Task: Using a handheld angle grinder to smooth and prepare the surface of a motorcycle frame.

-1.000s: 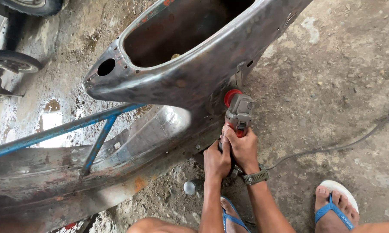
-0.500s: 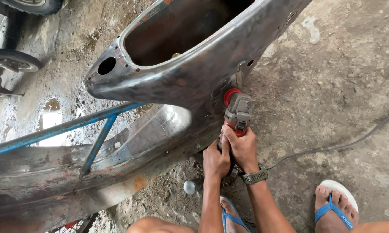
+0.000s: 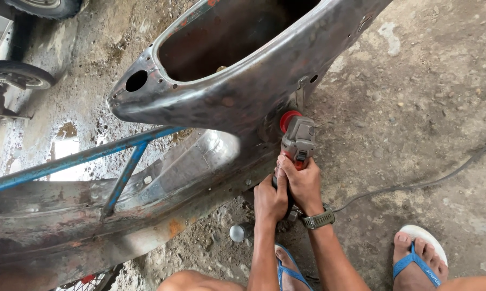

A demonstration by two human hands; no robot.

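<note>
A grey angle grinder with a red guard is pressed against the side of a bare, rusty metal scooter body. My right hand, with a wristwatch, is wrapped around the grinder's rear body. My left hand grips it just below and to the left, partly under the right hand. The grinder's disc is hidden against the metal.
A blue steel tube frame crosses at left. A black power cable trails right over the concrete floor. My feet wear blue and white flip-flops. A small round metal piece lies near my left forearm. Wheels stand at upper left.
</note>
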